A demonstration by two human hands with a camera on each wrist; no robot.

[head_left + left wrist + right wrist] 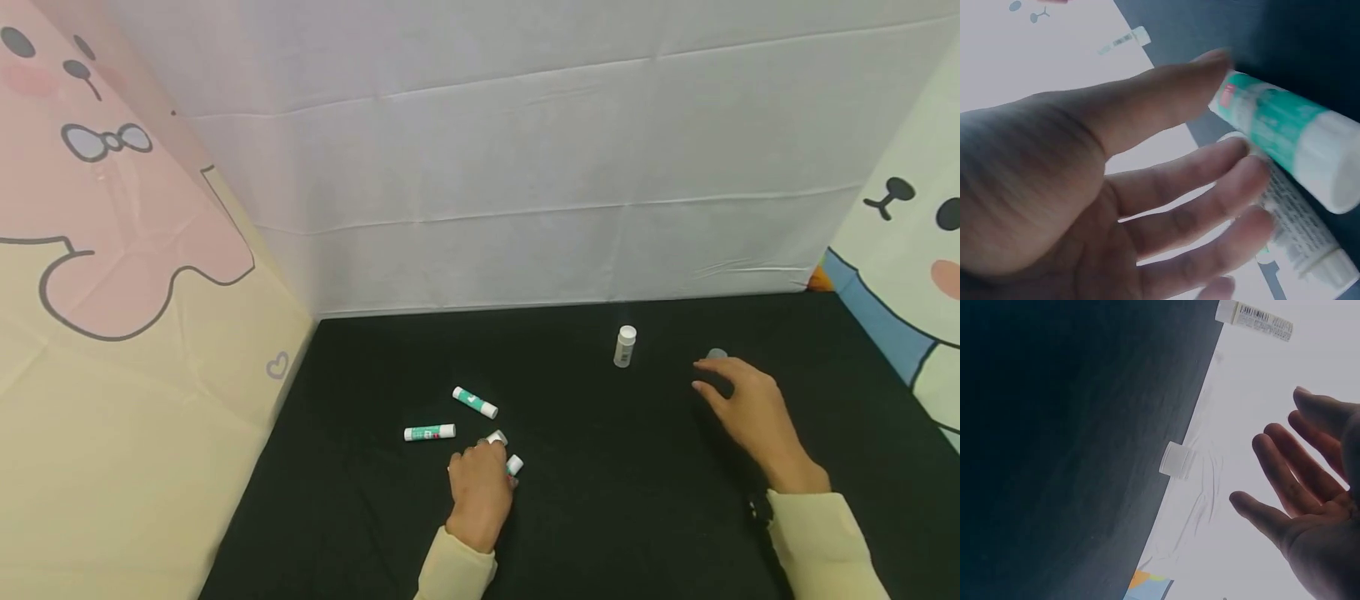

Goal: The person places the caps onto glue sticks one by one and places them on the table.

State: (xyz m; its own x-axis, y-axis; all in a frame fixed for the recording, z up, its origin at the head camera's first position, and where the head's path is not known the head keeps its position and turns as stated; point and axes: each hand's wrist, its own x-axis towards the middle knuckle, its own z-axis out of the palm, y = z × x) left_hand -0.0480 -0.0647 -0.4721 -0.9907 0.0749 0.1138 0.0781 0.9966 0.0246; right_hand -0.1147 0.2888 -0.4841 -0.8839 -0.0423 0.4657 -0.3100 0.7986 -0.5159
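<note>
My left hand is low over two glue sticks. The nearer, green-and-white glue stick lies between thumb and fingers in the left wrist view, its white cap poking out right of the hand. Beyond the fingertips lies a second glue stick with printed text. The fingers look fairly straight; whether they press on either stick is hard to see. My right hand has thumb and fingers spread, holding nothing. Just past its fingertips stands a small translucent cylinder, mostly hidden by the hand in the head view.
Two more green-and-white glue sticks, one flat and one slanted, lie beyond the left hand. An upright white-capped tube with a barcode stands toward the back of the black table. White cloth hangs behind; printed cloths flank both sides.
</note>
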